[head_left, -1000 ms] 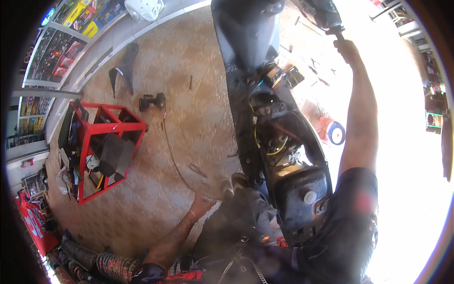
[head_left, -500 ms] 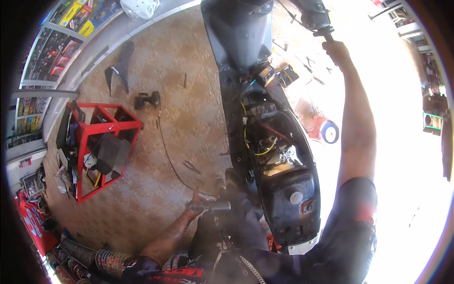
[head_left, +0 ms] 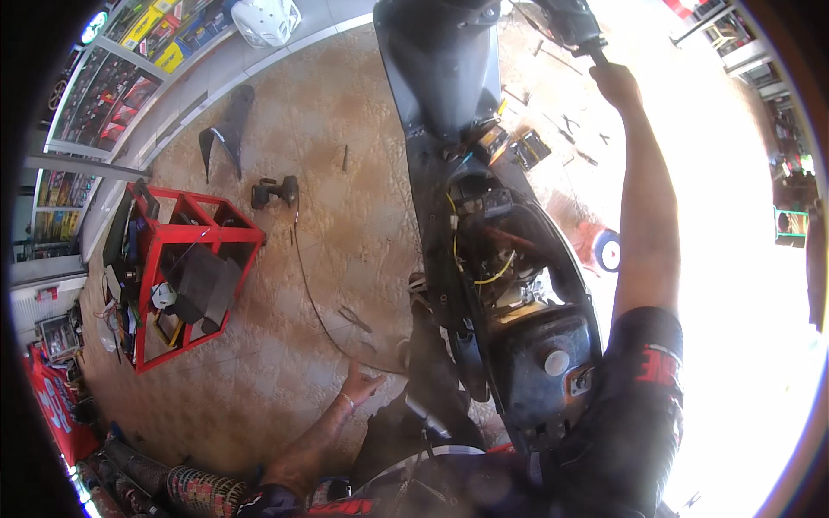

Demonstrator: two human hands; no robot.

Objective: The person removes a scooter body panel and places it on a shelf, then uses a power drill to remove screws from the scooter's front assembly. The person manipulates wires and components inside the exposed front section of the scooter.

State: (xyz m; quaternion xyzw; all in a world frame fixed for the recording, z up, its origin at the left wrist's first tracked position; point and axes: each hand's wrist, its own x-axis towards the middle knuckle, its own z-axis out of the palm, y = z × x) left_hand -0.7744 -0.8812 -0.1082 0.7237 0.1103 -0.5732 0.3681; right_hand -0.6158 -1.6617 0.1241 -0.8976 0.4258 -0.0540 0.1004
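Note:
A partly stripped scooter (head_left: 535, 345) stands in front of me on the right, its seat area uncovered and wires and engine parts exposed. At the top right my right hand (head_left: 618, 88) is closed round the handlebar grip (head_left: 598, 52). My left hand (head_left: 359, 383) hangs low beside my left leg, its fingers apart and nothing seen in it. A thin dark cable (head_left: 313, 309) passes on the floor close to that hand and runs to a black power drill (head_left: 276, 192). Pliers (head_left: 355, 319) lie just beyond the left hand.
A red metal frame cart (head_left: 151, 293) with tools and a dark box stands at the left. Near the scooter's far side lie a battery (head_left: 528, 150), hand tools and a wheel (head_left: 607, 253). A dark panel (head_left: 226, 142) rests on the floor. Tyres (head_left: 203, 490) are at lower left.
My view has shifted slightly, so the scooter and floor things sit a little further right. My left fingers have spread. The right hand stays on the grip, and my leg has moved.

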